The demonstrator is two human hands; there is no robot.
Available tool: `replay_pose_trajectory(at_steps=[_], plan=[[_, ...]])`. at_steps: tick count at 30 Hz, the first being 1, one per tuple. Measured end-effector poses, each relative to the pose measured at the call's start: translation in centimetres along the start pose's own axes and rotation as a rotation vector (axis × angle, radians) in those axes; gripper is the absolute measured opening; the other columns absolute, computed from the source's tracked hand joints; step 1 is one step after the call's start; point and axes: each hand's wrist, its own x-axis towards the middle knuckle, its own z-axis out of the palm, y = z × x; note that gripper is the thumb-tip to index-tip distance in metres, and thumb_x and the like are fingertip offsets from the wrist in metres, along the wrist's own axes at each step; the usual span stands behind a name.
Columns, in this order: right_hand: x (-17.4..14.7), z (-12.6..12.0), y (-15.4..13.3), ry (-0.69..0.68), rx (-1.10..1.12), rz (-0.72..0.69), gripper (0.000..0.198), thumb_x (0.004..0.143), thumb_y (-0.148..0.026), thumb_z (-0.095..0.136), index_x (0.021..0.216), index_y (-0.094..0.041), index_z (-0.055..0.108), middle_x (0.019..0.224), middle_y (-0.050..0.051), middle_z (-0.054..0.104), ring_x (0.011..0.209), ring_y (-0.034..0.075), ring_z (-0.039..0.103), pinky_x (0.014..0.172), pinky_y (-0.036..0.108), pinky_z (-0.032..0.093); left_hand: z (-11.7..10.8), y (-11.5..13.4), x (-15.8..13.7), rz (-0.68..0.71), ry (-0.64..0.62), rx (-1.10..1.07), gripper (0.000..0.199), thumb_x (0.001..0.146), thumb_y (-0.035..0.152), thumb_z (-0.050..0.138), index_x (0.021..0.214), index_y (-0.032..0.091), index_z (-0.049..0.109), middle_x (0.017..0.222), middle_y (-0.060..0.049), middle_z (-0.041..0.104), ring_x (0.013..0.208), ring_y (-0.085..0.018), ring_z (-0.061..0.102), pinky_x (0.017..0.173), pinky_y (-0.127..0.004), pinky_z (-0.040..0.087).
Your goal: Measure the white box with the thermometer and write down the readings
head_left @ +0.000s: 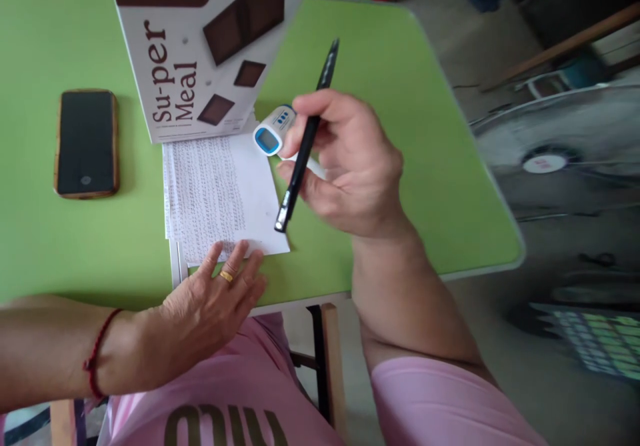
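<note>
My right hand [350, 159] is raised above the table and pinches a black pen [306, 146] between thumb and fingers. The pen is tilted, its clip end toward me and its other end pointing up and away. My left hand [215, 293] lies flat with fingers apart, its fingertips on the lower edge of a sheet of paper [260, 199]. Dense rows of small handwriting fill much of the sheet; another sheet shows beneath it at the left. Behind my right fingers rests a white and blue thermometer-like device [276, 126], partly hidden.
A white box [133, 53] printed with dark bars stands at the paper's far edge. To the left, a phone [86, 146] in a brown case lies on the green table [430, 186]. Beyond the table's right edge is a large fan [565, 153].
</note>
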Motion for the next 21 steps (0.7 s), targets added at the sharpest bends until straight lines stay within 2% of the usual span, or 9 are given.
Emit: replay_pose_trajectory(at_steps=[2, 4, 7, 9, 11, 13, 16, 19, 21], plan=[[-0.2, 0.6, -0.2, 0.086, 0.042, -0.064, 0.025, 0.095, -0.044, 0.051, 0.113, -0.029, 0.059, 0.091, 0.002, 0.065, 0.08, 0.017, 0.065, 0.071, 0.033, 0.057, -0.1, -0.1, 0.0, -0.004, 0.001, 0.001, 0.043, 0.095, 0.028, 0.05, 0.135, 0.017, 0.058, 0.145, -0.011, 0.054, 0.133, -0.03, 0.052, 0.106, -0.046, 0.049], [-0.4, 1.3, -0.3, 0.108, 0.108, -0.163, 0.022, 0.098, -0.038, 0.048, 0.114, -0.029, 0.06, 0.074, -0.003, 0.061, 0.066, 0.013, 0.062, 0.063, 0.029, 0.054, -0.2, -0.2, 0.0, 0.005, 0.005, -0.006, 0.043, 0.094, 0.028, 0.05, 0.135, 0.017, 0.058, 0.145, -0.012, 0.055, 0.133, -0.03, 0.053, 0.106, -0.047, 0.049], [-0.3, 2.0, -0.7, 0.076, 0.201, -0.225, 0.028, 0.099, -0.039, 0.047, 0.124, -0.032, 0.059, 0.073, -0.004, 0.062, 0.066, 0.013, 0.062, 0.069, 0.031, 0.056, -0.2, -0.2, 0.0, 0.019, 0.009, -0.015, 0.044, 0.093, 0.029, 0.052, 0.135, 0.015, 0.058, 0.144, -0.014, 0.055, 0.132, -0.031, 0.054, 0.105, -0.048, 0.048], [-0.2, 2.1, -1.3, 0.13, 0.285, -0.135, 0.031, 0.098, -0.047, 0.045, 0.121, -0.033, 0.061, 0.076, -0.002, 0.063, 0.067, 0.014, 0.063, 0.071, 0.034, 0.058, -0.2, -0.2, 0.0, 0.019, 0.012, -0.014, 0.044, 0.093, 0.029, 0.053, 0.135, 0.015, 0.057, 0.144, -0.014, 0.054, 0.131, -0.031, 0.054, 0.105, -0.047, 0.047], [-0.4, 2.2, -2.1, 0.18, 0.385, 0.034, 0.031, 0.098, -0.049, 0.045, 0.113, -0.03, 0.064, 0.071, -0.002, 0.061, 0.063, 0.014, 0.061, 0.065, 0.032, 0.057, -0.2, -0.2, 0.1, 0.009, 0.011, -0.013, 0.043, 0.093, 0.028, 0.054, 0.134, 0.016, 0.058, 0.145, -0.014, 0.054, 0.131, -0.029, 0.054, 0.106, -0.045, 0.047], [-1.0, 2.3, -3.0, 0.17, 0.481, 0.177, 0.028, 0.097, -0.047, 0.048, 0.107, -0.028, 0.066, 0.066, -0.003, 0.058, 0.059, 0.013, 0.058, 0.058, 0.029, 0.054, -0.2, -0.1, 0.1, -0.021, 0.019, -0.026, 0.04, 0.093, 0.025, 0.052, 0.132, 0.017, 0.059, 0.143, -0.013, 0.056, 0.13, -0.028, 0.055, 0.106, -0.043, 0.047], [-2.9, 2.8, -3.9, 0.14, 0.6, 0.326, 0.026, 0.095, -0.043, 0.052, 0.107, -0.026, 0.068, 0.064, -0.003, 0.058, 0.055, 0.012, 0.055, 0.056, 0.029, 0.053, 0.0, 0.1, 0.3, -0.075, 0.035, -0.071, 0.035, 0.093, 0.022, 0.052, 0.126, 0.015, 0.061, 0.136, -0.016, 0.061, 0.129, -0.029, 0.056, 0.105, -0.042, 0.047], [-5.3, 3.6, -4.1, 0.181, 0.607, 0.469, 0.026, 0.095, -0.04, 0.049, 0.1, -0.023, 0.068, 0.061, -0.004, 0.058, 0.055, 0.012, 0.056, 0.059, 0.031, 0.053, 0.3, 0.4, 0.3, -0.089, 0.046, -0.09, 0.033, 0.093, 0.021, 0.052, 0.123, 0.013, 0.062, 0.133, -0.02, 0.061, 0.128, -0.033, 0.057, 0.103, -0.044, 0.048], [-6.4, 3.8, -4.0, 0.158, 0.509, 0.51, 0.018, 0.09, -0.033, 0.054, 0.092, -0.022, 0.068, 0.062, -0.004, 0.06, 0.056, 0.012, 0.058, 0.057, 0.028, 0.052, 0.4, 0.5, 0.3, -0.09, 0.063, -0.08, 0.034, 0.094, 0.022, 0.05, 0.125, 0.013, 0.062, 0.134, -0.019, 0.061, 0.128, -0.034, 0.056, 0.103, -0.045, 0.048]])
